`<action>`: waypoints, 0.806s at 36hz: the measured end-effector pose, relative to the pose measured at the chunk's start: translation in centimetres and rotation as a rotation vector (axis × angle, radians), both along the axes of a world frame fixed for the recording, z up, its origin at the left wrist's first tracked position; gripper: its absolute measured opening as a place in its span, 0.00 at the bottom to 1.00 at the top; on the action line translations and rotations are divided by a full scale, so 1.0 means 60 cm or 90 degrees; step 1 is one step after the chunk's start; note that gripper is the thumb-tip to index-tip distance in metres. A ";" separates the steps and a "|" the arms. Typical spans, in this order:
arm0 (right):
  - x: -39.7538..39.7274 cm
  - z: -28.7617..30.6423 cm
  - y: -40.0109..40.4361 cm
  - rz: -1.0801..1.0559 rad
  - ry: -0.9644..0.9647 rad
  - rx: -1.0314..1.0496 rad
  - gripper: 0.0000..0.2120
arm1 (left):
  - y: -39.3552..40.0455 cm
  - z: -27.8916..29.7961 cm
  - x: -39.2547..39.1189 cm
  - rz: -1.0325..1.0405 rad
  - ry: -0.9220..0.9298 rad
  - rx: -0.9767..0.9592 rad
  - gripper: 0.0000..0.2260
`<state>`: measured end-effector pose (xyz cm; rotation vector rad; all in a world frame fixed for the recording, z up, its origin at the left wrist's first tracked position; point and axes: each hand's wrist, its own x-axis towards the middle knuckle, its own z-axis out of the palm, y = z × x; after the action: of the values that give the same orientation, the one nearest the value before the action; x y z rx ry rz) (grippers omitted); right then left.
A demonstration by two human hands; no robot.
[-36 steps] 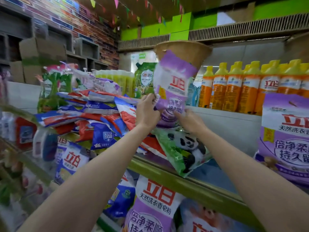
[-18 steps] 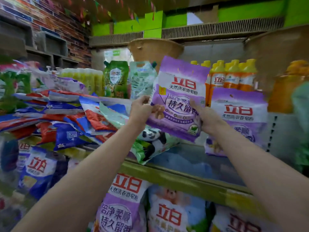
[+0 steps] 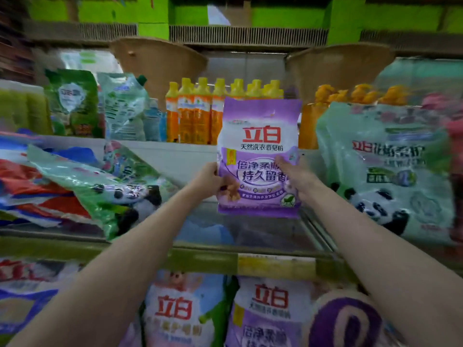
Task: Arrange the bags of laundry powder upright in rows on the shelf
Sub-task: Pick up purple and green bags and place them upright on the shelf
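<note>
We hold a purple bag [image 3: 259, 159] of laundry powder upright between both hands, label facing us. Our left hand [image 3: 209, 180] grips its left edge, fingers wrapped behind and thumb on the front; our right hand [image 3: 294, 175] grips the right edge the same way. The bag hangs just above a bare stretch of the shelf [image 3: 250, 234] — not yet set down, as far as we can judge.

To its right a green panda bag [image 3: 383, 171] already stands upright, so we take that end of the row as begun. The open gap sits between that bag and the heap on the left, and our purple bag seems headed there.

Most of the work is still ahead. On the left lies a jumbled pile [image 3: 57, 181] of red, blue and green bags, flat or slumped on one another, with another panda bag [image 3: 117, 194] tipped over at its edge. All of these need lifting and standing in line. Behind, the orange bottles [image 3: 193, 116] stand in their own row — not our concern here.
</note>
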<state>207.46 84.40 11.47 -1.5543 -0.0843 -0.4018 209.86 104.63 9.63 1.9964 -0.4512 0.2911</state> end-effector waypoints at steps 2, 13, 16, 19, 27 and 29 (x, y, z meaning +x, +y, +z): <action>-0.003 -0.014 -0.006 0.005 0.021 0.013 0.19 | -0.013 -0.013 0.008 0.049 -0.013 0.050 0.04; -0.007 -0.035 -0.025 -0.050 0.068 -0.236 0.28 | -0.024 -0.033 -0.022 0.099 0.028 0.170 0.13; -0.026 -0.026 -0.020 -0.082 0.104 -0.302 0.34 | -0.031 -0.037 -0.036 0.160 0.005 0.196 0.12; -0.031 -0.019 -0.019 -0.127 0.111 -0.337 0.37 | -0.028 -0.035 -0.045 0.223 -0.009 0.245 0.15; -0.029 0.016 0.020 -0.395 -0.241 -0.799 0.28 | 0.022 0.002 -0.068 0.318 -0.092 0.393 0.20; -0.032 0.027 0.045 -0.365 -0.277 -0.871 0.30 | 0.037 0.017 -0.079 0.340 -0.114 0.420 0.21</action>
<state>205.55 87.12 13.11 -2.8100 -0.2949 -1.3150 205.09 106.87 10.65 2.7402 -0.1109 0.7298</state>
